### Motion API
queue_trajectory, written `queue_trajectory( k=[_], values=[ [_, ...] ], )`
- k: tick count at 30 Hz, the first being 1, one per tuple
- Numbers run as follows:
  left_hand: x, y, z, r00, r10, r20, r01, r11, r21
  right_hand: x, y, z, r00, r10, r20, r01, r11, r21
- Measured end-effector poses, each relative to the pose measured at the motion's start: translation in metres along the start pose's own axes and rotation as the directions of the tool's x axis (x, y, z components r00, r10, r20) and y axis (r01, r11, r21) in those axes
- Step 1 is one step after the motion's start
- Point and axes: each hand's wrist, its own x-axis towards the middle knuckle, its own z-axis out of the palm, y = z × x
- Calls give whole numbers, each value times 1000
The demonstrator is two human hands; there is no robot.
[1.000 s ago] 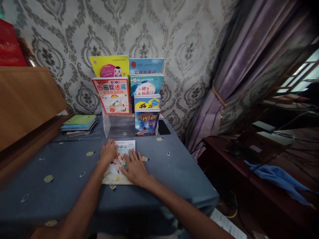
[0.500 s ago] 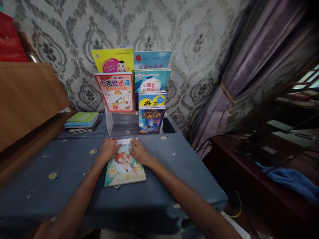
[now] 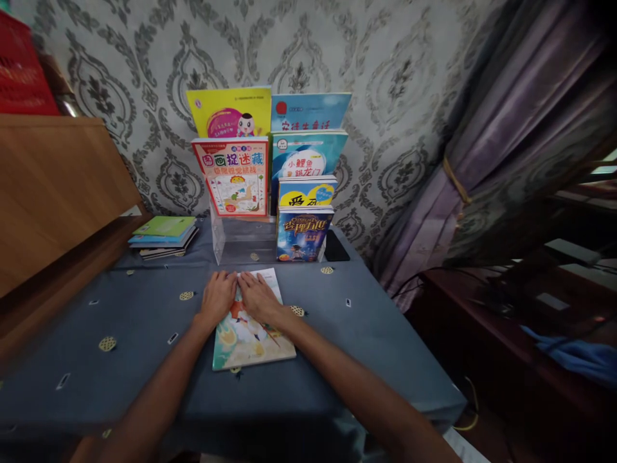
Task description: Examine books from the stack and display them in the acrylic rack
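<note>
A picture book [image 3: 255, 347] with a pale cover and a drawn figure lies closed on the blue-grey tablecloth. My left hand [image 3: 219, 297] rests at its upper left edge, partly over the cover, fingers laid forward. Beside it, my right hand [image 3: 260, 297] lies flat across the upper cover, its fingertips close to the left hand and hiding most of the title. Neither hand grips the book. Behind it stands a clear acrylic rack [image 3: 241, 251] with several upright books, among them a red-bordered one [image 3: 234, 177] and a dark blue one [image 3: 304, 238].
A small stack of books [image 3: 166, 228] lies at the back left near a wooden panel [image 3: 62, 193]. A black phone [image 3: 336, 246] is right of the rack. A purple curtain [image 3: 434, 212] hangs at the right, above a dark red cabinet [image 3: 463, 321] with cables and a blue cloth [image 3: 573, 354].
My right hand has slid left over the cover, from the title's right end to beside my left hand. The whole scene sits slightly further right in view.
</note>
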Motion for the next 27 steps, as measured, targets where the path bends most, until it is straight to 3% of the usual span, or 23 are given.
queue_trajectory(
  k=[6, 15, 22, 27],
  values=[
    [0, -1, 1, 1000, -12, 25, 13, 1000, -23, -4, 8, -5, 994, 105, -25, -104, 993, 59],
    [2, -3, 5, 1000, -22, 12, 23, 998, -51, -15, 24, -15, 945, 323, -56, -318, 945, 82],
    [2, -7, 6, 1000, -9, 15, 10, 998, -65, -12, 57, -7, 938, 326, -119, -270, 902, 338],
    [1, -7, 7, 1000, 10, 0, -10, 998, -68, -8, 85, 2, 913, 370, -171, -176, 738, 652]
  ],
)
